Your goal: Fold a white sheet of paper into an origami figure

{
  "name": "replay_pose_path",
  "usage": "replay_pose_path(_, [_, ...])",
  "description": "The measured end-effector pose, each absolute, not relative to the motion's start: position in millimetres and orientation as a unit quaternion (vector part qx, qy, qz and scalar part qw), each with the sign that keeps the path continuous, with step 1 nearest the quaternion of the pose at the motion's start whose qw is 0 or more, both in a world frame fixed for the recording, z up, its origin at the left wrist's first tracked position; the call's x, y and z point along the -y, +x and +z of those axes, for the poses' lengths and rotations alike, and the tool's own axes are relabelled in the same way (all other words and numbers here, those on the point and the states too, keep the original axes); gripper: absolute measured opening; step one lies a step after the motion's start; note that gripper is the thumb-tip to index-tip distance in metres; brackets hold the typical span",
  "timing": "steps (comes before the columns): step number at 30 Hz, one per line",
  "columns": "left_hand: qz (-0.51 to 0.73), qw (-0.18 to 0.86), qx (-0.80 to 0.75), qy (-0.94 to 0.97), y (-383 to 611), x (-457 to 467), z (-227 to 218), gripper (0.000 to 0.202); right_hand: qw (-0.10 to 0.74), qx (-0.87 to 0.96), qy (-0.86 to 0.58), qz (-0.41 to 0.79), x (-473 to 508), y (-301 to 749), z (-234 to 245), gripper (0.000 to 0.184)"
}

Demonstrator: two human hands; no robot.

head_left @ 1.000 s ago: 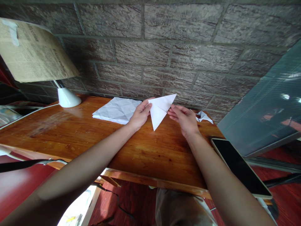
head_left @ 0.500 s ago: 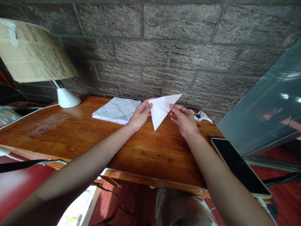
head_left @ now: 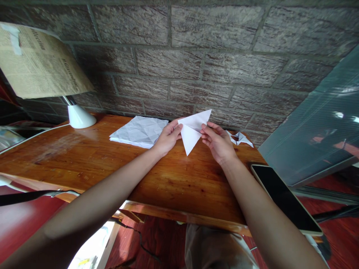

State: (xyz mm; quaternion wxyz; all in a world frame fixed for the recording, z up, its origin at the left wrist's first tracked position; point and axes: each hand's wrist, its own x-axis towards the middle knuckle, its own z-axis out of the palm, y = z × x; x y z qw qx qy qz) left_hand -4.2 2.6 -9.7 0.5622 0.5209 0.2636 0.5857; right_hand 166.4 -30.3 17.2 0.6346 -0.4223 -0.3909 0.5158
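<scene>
A folded sheet of white paper (head_left: 191, 137) is held up over the wooden table, with one point toward the upper right and another pointing down. My left hand (head_left: 169, 138) pinches its left corner, thumb in front and fingers behind. At its right side, my right hand (head_left: 217, 140) grips the edge between thumb and fingers near the middle crease. Some of the right fingers are behind the paper. To the left of my left hand lies a stack of creased white paper (head_left: 138, 130). A small folded white paper piece (head_left: 240, 139) rests just beyond my right hand.
The wooden table (head_left: 179, 186) stands against a brick wall (head_left: 179, 59). A lamp with a newsprint shade (head_left: 45, 63) is at the left end. A dark-screened tablet (head_left: 286, 198) lies at the right edge, beside a translucent panel (head_left: 316, 123).
The folded paper has turned a little, its upper right point shifting left and its lower point slightly right. My right hand has moved slightly left, with a finger now higher behind the paper.
</scene>
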Motion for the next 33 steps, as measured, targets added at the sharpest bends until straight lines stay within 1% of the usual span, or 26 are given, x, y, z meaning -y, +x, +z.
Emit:
replay_pose_path(6, [0.583,0.576,-0.253,0.514,-3.8,-2.7,-9.9,0.046,0.638,0.351,-0.425,0.538,27.8,167.9,16.6,0.030])
replay_pose_path(11, [0.572,0.586,-0.253,0.515,-4.2,-1.4,-8.9,0.045,0.632,0.337,-0.436,0.544,26.3,167.7,16.9,0.022])
replay_pose_path(21, [0.580,0.561,-0.281,0.520,-5.4,-2.4,-10.2,0.042,0.601,0.397,-0.408,0.562,32.2,165.5,19.9,0.029])
replay_pose_path(28, [0.590,0.526,-0.318,0.524,-5.3,-5.0,-13.8,0.035,0.600,0.401,-0.413,0.556,32.0,165.4,19.9,0.026])
replay_pose_path(33, [0.613,0.505,-0.322,0.515,-5.9,-7.3,-13.9,0.029,0.567,0.438,-0.443,0.539,31.7,163.5,14.2,0.026])
